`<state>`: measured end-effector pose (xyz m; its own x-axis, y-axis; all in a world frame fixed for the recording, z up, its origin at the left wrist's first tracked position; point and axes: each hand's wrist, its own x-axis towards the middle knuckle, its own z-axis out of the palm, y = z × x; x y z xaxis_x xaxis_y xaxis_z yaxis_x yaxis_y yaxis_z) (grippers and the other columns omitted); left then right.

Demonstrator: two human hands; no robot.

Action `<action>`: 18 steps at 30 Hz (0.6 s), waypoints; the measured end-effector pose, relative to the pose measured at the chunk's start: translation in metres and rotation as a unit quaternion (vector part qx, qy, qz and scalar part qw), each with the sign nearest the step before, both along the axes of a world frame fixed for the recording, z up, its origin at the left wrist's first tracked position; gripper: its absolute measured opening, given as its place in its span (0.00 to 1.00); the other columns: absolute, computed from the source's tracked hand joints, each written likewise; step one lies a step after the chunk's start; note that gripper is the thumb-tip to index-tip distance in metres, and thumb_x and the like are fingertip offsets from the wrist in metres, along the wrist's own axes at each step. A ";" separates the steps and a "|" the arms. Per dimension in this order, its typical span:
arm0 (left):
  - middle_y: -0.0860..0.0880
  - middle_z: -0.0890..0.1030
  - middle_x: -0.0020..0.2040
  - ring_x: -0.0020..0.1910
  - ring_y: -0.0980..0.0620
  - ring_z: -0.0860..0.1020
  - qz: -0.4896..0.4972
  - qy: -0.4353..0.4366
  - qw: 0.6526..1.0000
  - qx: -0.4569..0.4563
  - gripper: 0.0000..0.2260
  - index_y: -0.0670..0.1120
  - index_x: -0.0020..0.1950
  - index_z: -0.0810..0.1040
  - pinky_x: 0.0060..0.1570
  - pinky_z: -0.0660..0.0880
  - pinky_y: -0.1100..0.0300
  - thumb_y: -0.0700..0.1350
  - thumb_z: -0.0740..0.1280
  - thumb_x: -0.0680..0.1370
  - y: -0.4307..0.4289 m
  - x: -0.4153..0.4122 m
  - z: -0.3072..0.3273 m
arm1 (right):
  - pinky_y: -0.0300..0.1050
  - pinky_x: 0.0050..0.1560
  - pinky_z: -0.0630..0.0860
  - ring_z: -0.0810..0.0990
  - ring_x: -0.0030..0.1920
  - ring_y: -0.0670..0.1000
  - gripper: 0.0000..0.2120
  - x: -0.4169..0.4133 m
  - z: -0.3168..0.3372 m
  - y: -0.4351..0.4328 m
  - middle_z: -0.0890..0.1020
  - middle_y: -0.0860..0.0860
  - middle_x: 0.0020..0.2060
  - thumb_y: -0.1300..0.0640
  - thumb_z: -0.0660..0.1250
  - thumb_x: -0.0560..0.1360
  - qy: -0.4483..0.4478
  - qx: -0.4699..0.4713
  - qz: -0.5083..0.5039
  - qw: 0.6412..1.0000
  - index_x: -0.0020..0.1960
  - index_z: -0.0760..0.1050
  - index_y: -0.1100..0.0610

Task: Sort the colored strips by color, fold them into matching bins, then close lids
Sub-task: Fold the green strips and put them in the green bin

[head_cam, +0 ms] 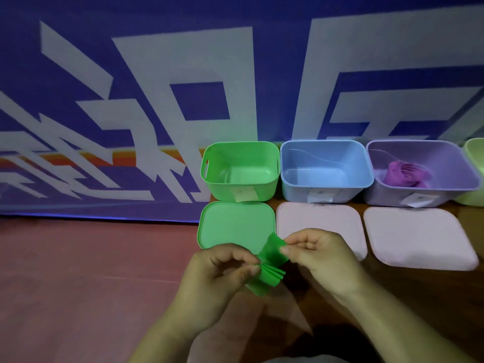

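Just before the green lid [230, 224], both hands [220, 271] [317, 254] pinch a green strip [271, 260].

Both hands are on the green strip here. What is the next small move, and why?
Probably fold the last flap down: the left hand pinches the pleated stack of the green strip, while the right hand pinches a loose end not yet folded. The green bin behind stands open, ready for it.
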<state>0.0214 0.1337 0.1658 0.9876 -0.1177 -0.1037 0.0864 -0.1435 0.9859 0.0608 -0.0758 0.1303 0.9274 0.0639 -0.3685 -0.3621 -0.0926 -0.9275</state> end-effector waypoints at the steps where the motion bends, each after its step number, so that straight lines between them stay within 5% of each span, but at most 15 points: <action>1: 0.43 0.84 0.38 0.37 0.53 0.80 -0.004 -0.014 1.000 -0.007 0.03 0.45 0.41 0.84 0.40 0.76 0.61 0.39 0.74 0.70 -0.003 -0.004 0.008 | 0.38 0.42 0.78 0.83 0.36 0.46 0.06 -0.004 0.013 -0.001 0.86 0.52 0.35 0.65 0.76 0.69 -0.009 0.017 0.004 1.000 0.42 0.84 0.57; 6: 0.40 0.83 0.39 0.38 0.36 0.80 0.021 -0.099 0.994 -0.035 0.06 0.43 0.43 0.83 0.38 0.78 0.47 0.36 0.75 0.69 -0.021 -0.021 0.040 | 0.40 0.42 0.76 0.80 0.36 0.48 0.06 -0.028 0.068 -0.005 0.85 0.54 0.35 0.58 0.77 0.65 -0.017 0.094 0.026 0.995 0.40 0.84 0.57; 11: 0.42 0.84 0.40 0.39 0.46 0.82 0.056 -0.151 0.986 -0.044 0.08 0.46 0.43 0.82 0.39 0.80 0.54 0.35 0.74 0.68 -0.040 -0.035 0.053 | 0.45 0.45 0.76 0.81 0.39 0.50 0.11 -0.048 0.098 -0.013 0.84 0.54 0.36 0.52 0.74 0.59 -0.011 0.164 0.029 0.986 0.39 0.85 0.56; 18: 0.43 0.83 0.39 0.39 0.50 0.82 0.091 -0.170 0.979 -0.062 0.08 0.48 0.42 0.82 0.39 0.79 0.60 0.37 0.76 0.67 -0.056 -0.043 0.059 | 0.46 0.51 0.77 0.81 0.42 0.50 0.07 -0.061 0.110 -0.026 0.85 0.55 0.38 0.55 0.75 0.67 -0.038 0.138 0.071 0.987 0.41 0.84 0.58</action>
<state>-0.0214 0.0782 0.2245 0.9684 0.0732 0.2386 -0.2367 -0.0335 0.9710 -0.0005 -0.1014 0.2404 0.9259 0.2839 -0.2493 -0.2930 0.1232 -0.9481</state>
